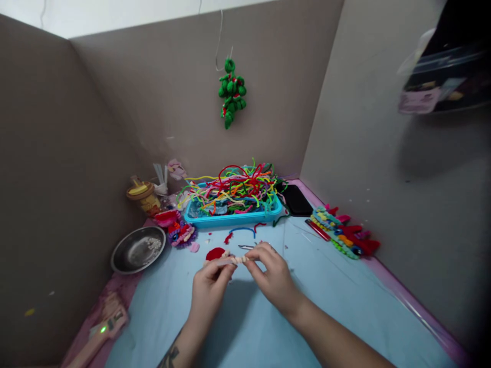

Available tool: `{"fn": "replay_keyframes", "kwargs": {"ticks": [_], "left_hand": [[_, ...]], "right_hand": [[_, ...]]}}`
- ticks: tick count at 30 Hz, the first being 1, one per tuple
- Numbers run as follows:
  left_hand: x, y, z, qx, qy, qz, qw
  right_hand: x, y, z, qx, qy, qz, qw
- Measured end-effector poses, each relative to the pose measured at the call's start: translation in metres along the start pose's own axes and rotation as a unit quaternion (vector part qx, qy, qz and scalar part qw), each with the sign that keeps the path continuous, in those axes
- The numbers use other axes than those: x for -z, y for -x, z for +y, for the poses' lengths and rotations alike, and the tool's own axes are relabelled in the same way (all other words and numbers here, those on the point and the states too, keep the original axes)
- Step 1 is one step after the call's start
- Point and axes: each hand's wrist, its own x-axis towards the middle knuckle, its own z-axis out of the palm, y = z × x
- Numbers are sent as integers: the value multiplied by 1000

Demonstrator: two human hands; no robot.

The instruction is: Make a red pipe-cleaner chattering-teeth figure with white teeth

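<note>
Between my two hands is a small cream knitted strip [240, 259], stretched from one set of fingertips to the other. My left hand [210, 283] is closed, thumb and forefinger pinching the strip's left end. My right hand [274, 276] pinches its right end, fingers pressed together. Just beyond the left fingers shows a round red crocheted piece [215, 254] with cream bits at its edge; whether it joins the strip I cannot tell. A thin metal tool [245, 247] lies past my right fingertips, partly hidden by them.
A blue tray [230, 221] heaped with colourful yarn pieces stands at the back. Left are a metal bowl [132, 255], a crocheted piece [180, 234] and a pink glue gun [115, 322]. A black phone [297, 200] and colourful crocheted pieces [345, 232] lie right. Green crochet [232, 92] hangs behind.
</note>
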Motion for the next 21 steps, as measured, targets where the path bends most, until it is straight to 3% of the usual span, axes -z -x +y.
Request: {"fn": "replay_keyframes", "kwargs": {"ticks": [10, 17, 21], "left_hand": [[-3, 3, 4, -23, 5, 5, 1000], [-4, -1, 1, 16, 54, 2, 998], [-5, -2, 4, 29, 61, -2, 998]], "right_hand": [[-3, 4, 2, 46, 60, 7, 997], [-1, 4, 0, 98, 100, 9, 990], [-2, 5, 1, 91, 107, 0, 990]]}}
